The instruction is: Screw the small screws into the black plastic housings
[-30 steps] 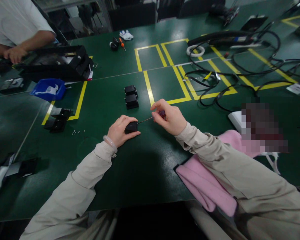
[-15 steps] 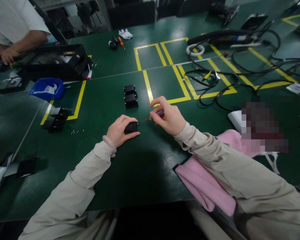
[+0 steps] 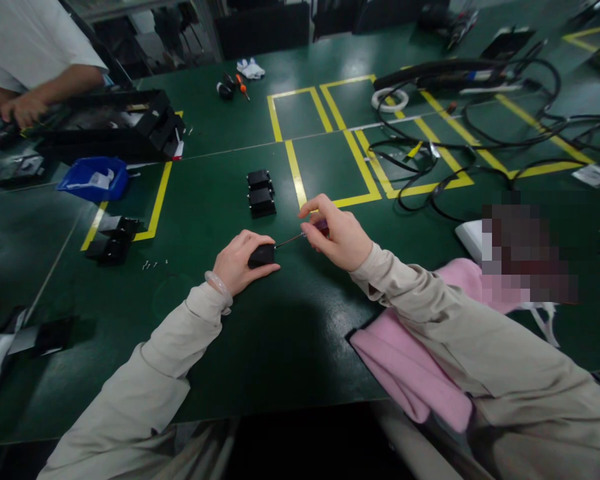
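My left hand (image 3: 237, 261) is wrapped round a small black box (image 3: 263, 255) that rests on the green table (image 3: 260, 347). My right hand (image 3: 339, 235) pinches a thin screwdriver (image 3: 300, 236) with a purple handle. Its metal tip touches the right end of the black box. Two more small black boxes (image 3: 261, 193) lie side by side just beyond my hands.
Several tiny screws (image 3: 154, 265) and black parts (image 3: 114, 239) lie to the left, beside a blue tray (image 3: 94, 178) and a black case (image 3: 115, 125). Another person's hands (image 3: 23, 109) work at the far left. Black cables (image 3: 460, 147) sprawl at the right; a pink cloth (image 3: 410, 360) lies under my right arm.
My right hand's fingers shifted slightly on the screwdriver handle. The other person's hands moved a little at the far left. My left hand and the box stayed put.
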Available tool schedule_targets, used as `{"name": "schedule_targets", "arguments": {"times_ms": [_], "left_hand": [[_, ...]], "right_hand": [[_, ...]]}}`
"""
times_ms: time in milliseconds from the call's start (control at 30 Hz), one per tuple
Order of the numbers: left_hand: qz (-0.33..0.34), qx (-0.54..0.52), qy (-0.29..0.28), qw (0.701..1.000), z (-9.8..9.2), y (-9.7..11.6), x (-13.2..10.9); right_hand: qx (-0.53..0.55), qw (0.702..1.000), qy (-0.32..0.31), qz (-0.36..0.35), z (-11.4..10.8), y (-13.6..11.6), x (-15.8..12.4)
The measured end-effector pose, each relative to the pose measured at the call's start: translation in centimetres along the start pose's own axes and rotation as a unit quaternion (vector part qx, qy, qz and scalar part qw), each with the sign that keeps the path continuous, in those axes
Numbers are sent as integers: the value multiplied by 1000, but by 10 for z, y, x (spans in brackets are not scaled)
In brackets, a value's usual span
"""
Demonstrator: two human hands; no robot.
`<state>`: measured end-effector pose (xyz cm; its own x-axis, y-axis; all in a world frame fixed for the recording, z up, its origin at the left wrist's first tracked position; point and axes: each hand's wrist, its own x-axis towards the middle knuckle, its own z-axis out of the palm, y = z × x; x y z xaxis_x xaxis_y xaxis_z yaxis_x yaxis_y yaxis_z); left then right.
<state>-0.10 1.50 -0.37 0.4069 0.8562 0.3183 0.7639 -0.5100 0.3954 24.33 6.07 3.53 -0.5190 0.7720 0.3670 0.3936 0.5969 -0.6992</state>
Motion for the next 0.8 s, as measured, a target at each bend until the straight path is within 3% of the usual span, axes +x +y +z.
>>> {"name": "schedule_targets", "arguments": {"times_ms": [800], "left_hand": [[-2, -6, -4, 1000, 0, 0, 0]], "right_hand": [[38, 999, 24, -18, 3, 6, 0]]}}
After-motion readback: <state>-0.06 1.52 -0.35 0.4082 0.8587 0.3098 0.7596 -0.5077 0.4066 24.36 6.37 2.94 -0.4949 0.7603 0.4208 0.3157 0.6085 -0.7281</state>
